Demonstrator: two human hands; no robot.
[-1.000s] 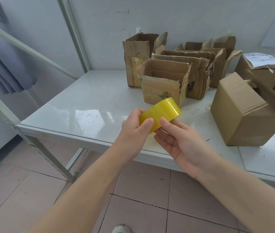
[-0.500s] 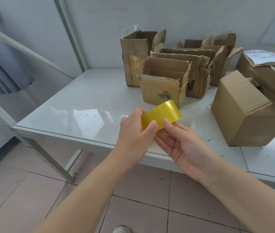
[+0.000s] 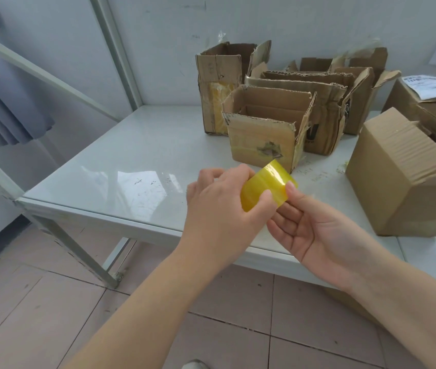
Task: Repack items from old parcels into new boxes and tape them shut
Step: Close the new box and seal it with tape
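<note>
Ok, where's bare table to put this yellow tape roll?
Free: the left half of the glossy white table, from its front edge to the wall, left of the torn open cardboard boxes. Crowded: back right, round those and the closed brown cardboard box.

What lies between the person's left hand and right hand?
Head view: the yellow tape roll lies between the left hand and the right hand; both hold it.

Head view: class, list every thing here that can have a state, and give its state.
tape roll: off the table, held by both hands.
left hand: grips the tape roll.
right hand: pinches the tape roll.
front torn box: open, upright.
tall box: open, upright.
plain box: near faces closed.
</note>
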